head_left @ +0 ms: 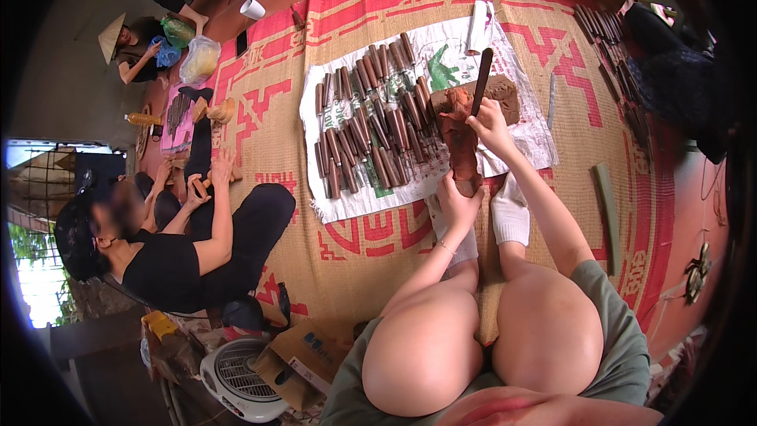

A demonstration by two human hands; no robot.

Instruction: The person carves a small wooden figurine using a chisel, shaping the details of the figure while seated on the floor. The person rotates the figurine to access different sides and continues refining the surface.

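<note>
My left hand (pixel 460 203) is wrapped round the lower end of a reddish-brown carved wooden figure (pixel 463 146). The figure's upper end leans on a brown block (pixel 505 102). A long dark carving tool (pixel 482 79) stands upright in my right hand (pixel 492 128), which is closed round its lower part near the figure's top. The tool's working tip is hidden by fingers and wood. Left of the figure, many brown-handled carving tools (pixel 369 122) lie in rows on a white printed sack (pixel 347 203).
A woven red and tan mat (pixel 347 268) covers the floor. A co-worker in black (pixel 169 268) sits at left, handling a piece of wood; another person in a conical hat (pixel 112 38) is farther off. More tools (pixel 623 71) and a greenish strip (pixel 607 217) lie at right. A fan (pixel 240 379) stands lower left.
</note>
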